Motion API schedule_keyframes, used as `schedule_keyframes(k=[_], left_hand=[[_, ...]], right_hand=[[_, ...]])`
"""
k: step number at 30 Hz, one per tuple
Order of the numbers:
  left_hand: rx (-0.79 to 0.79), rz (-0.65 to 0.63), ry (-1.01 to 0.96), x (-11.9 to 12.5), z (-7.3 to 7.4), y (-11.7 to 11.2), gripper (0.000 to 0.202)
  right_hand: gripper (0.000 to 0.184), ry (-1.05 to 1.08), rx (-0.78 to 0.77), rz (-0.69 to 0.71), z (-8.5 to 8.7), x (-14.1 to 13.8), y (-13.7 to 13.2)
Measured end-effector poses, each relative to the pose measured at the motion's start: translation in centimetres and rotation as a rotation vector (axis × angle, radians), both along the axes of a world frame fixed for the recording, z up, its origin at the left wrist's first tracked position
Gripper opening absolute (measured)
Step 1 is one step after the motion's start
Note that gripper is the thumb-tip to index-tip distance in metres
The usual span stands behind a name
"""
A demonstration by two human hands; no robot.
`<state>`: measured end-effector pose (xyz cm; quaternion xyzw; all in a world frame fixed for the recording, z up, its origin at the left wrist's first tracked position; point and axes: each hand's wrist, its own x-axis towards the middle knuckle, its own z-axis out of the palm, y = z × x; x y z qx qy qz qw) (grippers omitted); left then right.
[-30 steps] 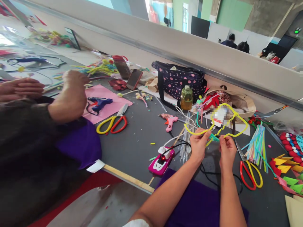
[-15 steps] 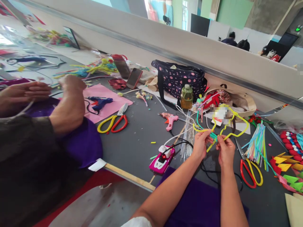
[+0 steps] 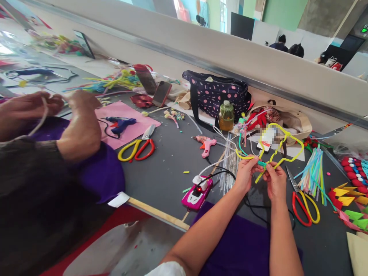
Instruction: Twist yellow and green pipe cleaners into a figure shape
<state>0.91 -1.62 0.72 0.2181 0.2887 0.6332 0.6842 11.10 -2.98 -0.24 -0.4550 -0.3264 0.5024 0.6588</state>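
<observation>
Both my hands hold a bent shape of yellow pipe cleaner with a teal twist at its base, raised a little above the dark grey table. My left hand pinches the left side of the twist, fingers closed. My right hand pinches the right side, fingers closed too. The yellow loop rises up and to the right of my fingers.
A co-worker's hands work a white strand at the left. On the table lie yellow-red scissors, a pink glue gun, a pink power strip, second scissors, pipe cleaner sticks, a dotted bag and a bottle.
My hands have come closer together on the twist and the yellow loop has shifted slightly. The co-worker's hands have moved from apart to meeting over a white strand.
</observation>
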Motion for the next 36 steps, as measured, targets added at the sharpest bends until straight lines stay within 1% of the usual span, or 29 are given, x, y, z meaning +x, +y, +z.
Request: schedule_keyframes(k=[3,7,9,15,23,26,30,36], left_hand=[[0.001,0.002,0.017,0.0,0.1,-0.1,0.029],[-0.004,0.042,0.036,0.0,0.2,-0.1,0.027],[-0.007,0.037,0.034,-0.1,0.3,-0.2,0.027],[-0.007,-0.053,-0.001,-0.2,0.2,-0.1,0.028],[-0.035,-0.184,-0.080,-0.5,0.4,-0.1,0.025],[-0.015,-0.235,-0.099,-0.7,0.7,-0.2,0.024],[0.032,-0.261,-0.052,-0.8,1.1,-0.7,0.029],[0.173,-0.280,0.004,-1.2,1.6,-1.5,0.030]], right_hand=[[0.033,-0.005,-0.014,0.001,0.0,0.1,0.0],[0.033,-0.029,-0.018,0.028,0.0,0.0,-0.1],[0.032,-0.031,-0.010,0.027,0.1,0.0,-0.2],[0.029,0.003,0.008,0.012,0.4,0.1,-0.4],[0.022,-0.041,0.110,0.003,0.4,0.1,-0.6],[0.020,-0.040,0.140,0.033,0.5,0.3,-0.7],[0.018,-0.021,0.176,0.089,0.8,0.8,-1.0],[0.015,-0.052,0.251,0.183,0.7,1.3,-1.4]])
